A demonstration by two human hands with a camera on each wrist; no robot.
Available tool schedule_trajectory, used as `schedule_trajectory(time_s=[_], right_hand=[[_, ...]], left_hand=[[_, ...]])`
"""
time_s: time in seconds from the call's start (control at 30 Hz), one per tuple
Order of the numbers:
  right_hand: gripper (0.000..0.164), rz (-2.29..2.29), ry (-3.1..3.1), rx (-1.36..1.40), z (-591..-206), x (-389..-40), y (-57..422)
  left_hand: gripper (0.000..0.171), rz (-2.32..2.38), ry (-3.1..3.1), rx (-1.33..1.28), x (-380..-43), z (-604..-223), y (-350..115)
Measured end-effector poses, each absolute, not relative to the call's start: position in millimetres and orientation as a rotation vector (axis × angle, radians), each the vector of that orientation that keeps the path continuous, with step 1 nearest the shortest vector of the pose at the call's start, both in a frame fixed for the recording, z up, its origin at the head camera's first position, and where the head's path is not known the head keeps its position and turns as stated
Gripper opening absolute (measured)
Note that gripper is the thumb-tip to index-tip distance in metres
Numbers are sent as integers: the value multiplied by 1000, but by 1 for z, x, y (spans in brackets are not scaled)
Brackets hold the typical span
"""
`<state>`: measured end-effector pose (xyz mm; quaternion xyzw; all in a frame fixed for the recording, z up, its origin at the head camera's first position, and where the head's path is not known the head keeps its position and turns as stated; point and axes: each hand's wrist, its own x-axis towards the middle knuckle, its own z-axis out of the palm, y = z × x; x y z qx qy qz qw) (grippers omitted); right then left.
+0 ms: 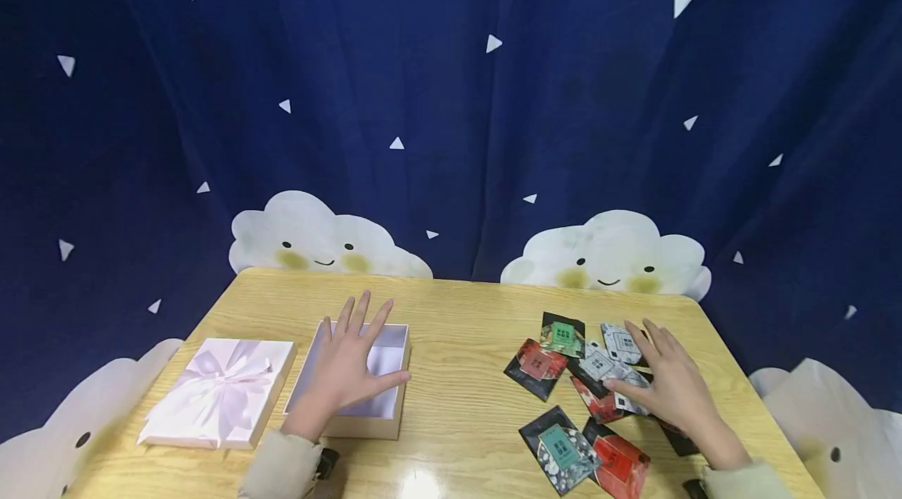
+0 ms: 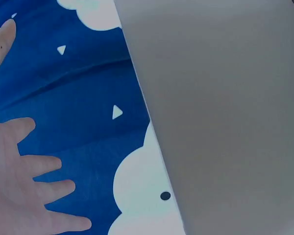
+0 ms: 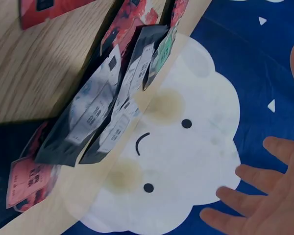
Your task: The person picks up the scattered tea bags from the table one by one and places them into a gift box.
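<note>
My left hand point(image 1: 345, 366) is held with fingers spread over an open pale lavender box point(image 1: 362, 427); nothing is in its grasp. In the left wrist view, that hand point(image 2: 19, 186) has straight fingers, and a plain greyish wall point(image 2: 225, 117) fills the right side. Over on the right, my other hand point(image 1: 672, 385) hovers with extended fingers above a loose pile of flat printed sachets point(image 1: 597, 363). Its fingers point(image 3: 264, 176) hold nothing in the right wrist view, apart from the sachets point(image 3: 95, 105). Part of the pile is hidden under this hand.
A lavender lid with a ribbon bow point(image 1: 224, 381) lies left of the box. Nearer the front are a green-labelled sachet point(image 1: 560, 448) and a red one point(image 1: 618, 464), overlapping. Behind the wooden table point(image 1: 458, 374) hangs a dark blue curtain point(image 1: 451, 92) with clouds and triangles.
</note>
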<state>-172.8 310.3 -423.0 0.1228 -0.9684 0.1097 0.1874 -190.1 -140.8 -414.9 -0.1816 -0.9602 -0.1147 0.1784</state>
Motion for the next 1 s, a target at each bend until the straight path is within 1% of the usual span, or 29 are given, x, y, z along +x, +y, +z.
schedule_trajectory(time_s=[0.3,0.53,0.6,0.73,0.9,1.0], right_hand=[[76,606,-2823,298,-426,-169,330],[54,816,-2888,223,-436,-166,350],[54,894,-2926,180,-438,-166,357],[57,1020,-2985,98,-443,-166,371],[59,1144,-3010,81,-453,-166,388],[58,1180,-3003,105,-461,-166,399]], left_hand=[[92,-461,-2574,-524,-175,-419,-167],[89,-559,-2500,-457,-158,-424,-183],[88,-584,-2494,-430,-154,-426,-187],[89,-607,-2489,-397,-148,-430,-194],[92,-663,-2494,-350,-140,-439,-206],[97,-693,-2550,-290,-136,-443,-213]])
